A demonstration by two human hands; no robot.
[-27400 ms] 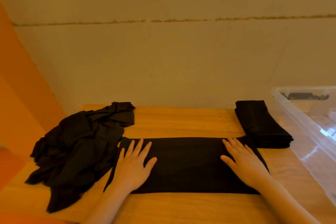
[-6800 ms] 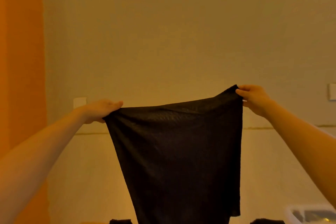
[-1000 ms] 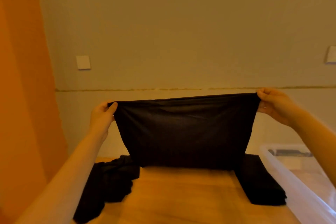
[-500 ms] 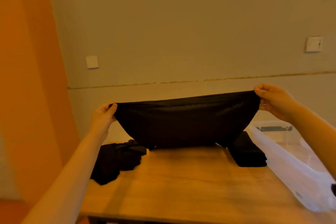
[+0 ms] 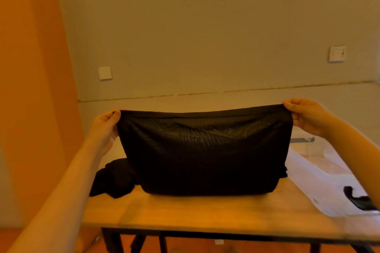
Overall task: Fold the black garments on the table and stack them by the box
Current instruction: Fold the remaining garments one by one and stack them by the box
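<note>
The person holds 1 black garment (image 5: 203, 150) up over the wooden table (image 5: 205, 213), stretched wide between both hands. The left hand (image 5: 104, 127) pinches the top left corner with thumb and curled fingers, and the right hand (image 5: 306, 116) pinches the top right corner in the same way. The top edge runs almost straight from hand to hand, only a little sagging in the middle. The bottom edge of the garment touches the table top and bends there, so the cloth stands like a curtain across the middle of the table.

To the left of the held garment, on the table's far left corner, lies a loose heap of black garments (image 5: 113, 178) (crumpled, I cannot count them). Its nearest part reaches close to the table's left edge. To the right of the held garment, a dark corner of folded cloth (image 5: 284, 170) shows just beside its right edge; most of it is hidden. Farther right stands a clear plastic box (image 5: 320, 181), along the table's right side, with a black latch (image 5: 357, 200) on its near wall.

In front of the held garment, the table top is bare wood up to the near edge. Under that edge the dark table legs (image 5: 111, 240) are visible. Behind the table is a pale wall (image 5: 205, 37) with 2 white switch plates (image 5: 105, 73).
</note>
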